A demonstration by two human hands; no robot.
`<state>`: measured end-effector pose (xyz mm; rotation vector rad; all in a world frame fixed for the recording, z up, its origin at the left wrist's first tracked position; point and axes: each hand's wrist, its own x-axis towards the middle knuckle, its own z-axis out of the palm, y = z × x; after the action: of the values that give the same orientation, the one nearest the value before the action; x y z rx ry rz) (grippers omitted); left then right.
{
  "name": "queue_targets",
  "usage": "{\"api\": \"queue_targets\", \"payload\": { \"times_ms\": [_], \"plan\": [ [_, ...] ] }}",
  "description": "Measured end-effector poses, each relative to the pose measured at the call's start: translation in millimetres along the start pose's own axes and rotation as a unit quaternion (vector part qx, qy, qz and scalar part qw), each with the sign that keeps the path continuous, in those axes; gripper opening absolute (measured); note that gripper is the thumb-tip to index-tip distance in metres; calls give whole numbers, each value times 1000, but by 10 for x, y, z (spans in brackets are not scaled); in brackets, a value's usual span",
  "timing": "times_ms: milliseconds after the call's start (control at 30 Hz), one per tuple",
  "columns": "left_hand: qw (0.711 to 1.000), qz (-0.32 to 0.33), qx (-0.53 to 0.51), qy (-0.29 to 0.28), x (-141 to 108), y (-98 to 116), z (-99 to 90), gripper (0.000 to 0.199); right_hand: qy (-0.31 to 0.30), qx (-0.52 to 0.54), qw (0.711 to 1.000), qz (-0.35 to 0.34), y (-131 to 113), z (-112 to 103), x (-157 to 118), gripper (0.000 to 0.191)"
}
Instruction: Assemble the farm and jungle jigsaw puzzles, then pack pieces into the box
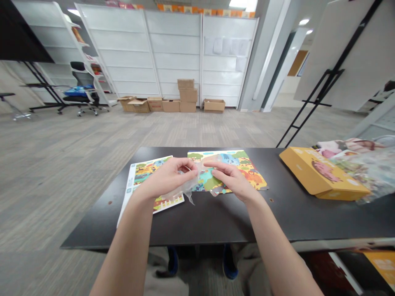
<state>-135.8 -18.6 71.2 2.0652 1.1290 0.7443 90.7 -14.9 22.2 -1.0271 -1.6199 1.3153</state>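
A crumpled clear plastic bag point(187, 188) is held above the black table. My left hand point(168, 176) pinches it between thumb and fingers. My right hand point(233, 179) is closed at the bag's other side, its thumb and fingertips on the thin plastic. Small coloured bits show through the plastic below the right fingers, too blurred to name. Under the hands lies a colourful board with cartoon animals point(254, 177), partly covered by them. To its left, a white-edged picture sheet point(131, 183) with similar drawings lies at a slant, half hidden behind my left hand and forearm.
An orange-yellow box point(311, 172) lies at the right of the black table point(197, 226). Beside it is a heap of clear plastic packaging point(370, 164). A black-legged stand point(317, 96) rises beyond the table. Cardboard boxes point(187, 96) line the shelves at the back.
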Motion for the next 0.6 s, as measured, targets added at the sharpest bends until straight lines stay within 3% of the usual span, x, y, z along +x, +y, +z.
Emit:
{"api": "queue_targets", "payload": {
  "times_ms": [233,333,467,600],
  "plan": [
    [996,-33,40,66,38,1,45,22,-17,-209,977,39,162,-31,73,28],
    [994,-40,63,82,54,0,82,20,-8,-171,984,40,140,3,70,23],
    [997,-17,65,49,53,9,134,21,50,-63,996,34,103,33,73,30],
    [999,-6,50,11,54,37,196,19,146,-188,971,-16,205,1,114,22]
  ]
}}
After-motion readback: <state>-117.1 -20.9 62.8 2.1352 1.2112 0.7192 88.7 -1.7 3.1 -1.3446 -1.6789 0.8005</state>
